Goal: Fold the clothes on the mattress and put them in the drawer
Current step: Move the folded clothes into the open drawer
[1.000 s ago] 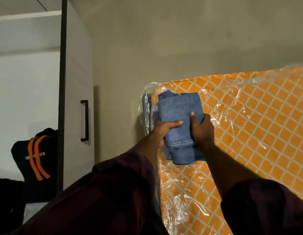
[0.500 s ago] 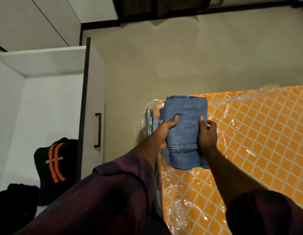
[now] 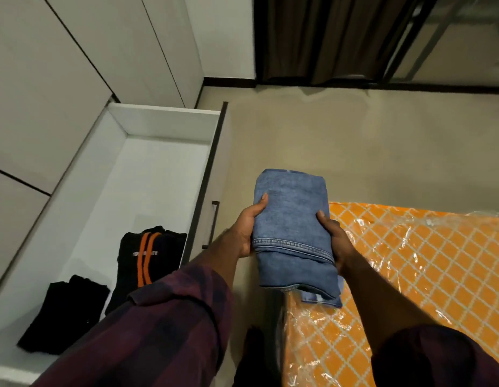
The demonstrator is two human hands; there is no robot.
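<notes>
You've lifted the folded jeans (image 3: 291,219) off the plastic-wrapped orange mattress (image 3: 410,261). The thick denim block hangs over its corner, near the white drawer (image 3: 164,121), with left hand (image 3: 244,233) and right hand (image 3: 333,241) each in a grip clamped on one side.

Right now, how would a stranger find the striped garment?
Look in the open white drawer left of the orange mattress. Two dark garments lie inside. The striped garment alone bears two orange stripes; the plain black garment beside it has none.
</notes>
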